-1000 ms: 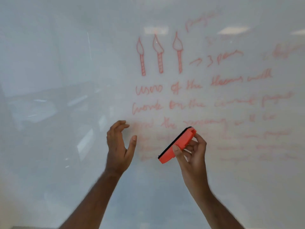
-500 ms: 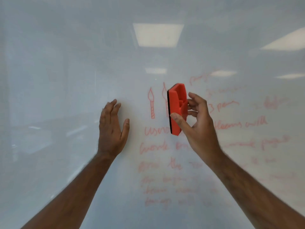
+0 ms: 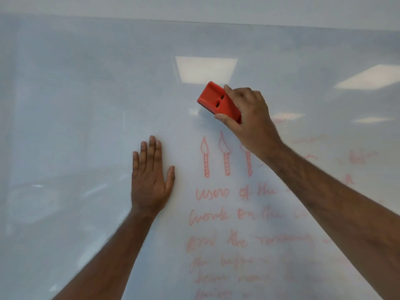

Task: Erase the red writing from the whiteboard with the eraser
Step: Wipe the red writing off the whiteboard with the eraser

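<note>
On the glossy whiteboard (image 3: 75, 126): ceiling-light reflections; red writing (image 3: 216, 215) lower right. Eraser (image 3: 216, 100), red, above the writing, grasped by right hand (image 3: 249, 113). Left hand (image 3: 149, 176) flat, fingers straight, pressing board.

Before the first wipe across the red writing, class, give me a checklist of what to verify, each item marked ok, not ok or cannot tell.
1. Eraser firmly gripped by the right hand: ok.
2. Eraser's dark pad side turned toward the whiteboard: ok.
3. Pad pressed fully flat on the board: cannot tell.
4. Left hand flat on the board, left of the writing and out of the wipe path: ok.
5. Eraser above the three brush drawings, ready to sweep down: ok.
6. Red writing erased: not ok.
</note>
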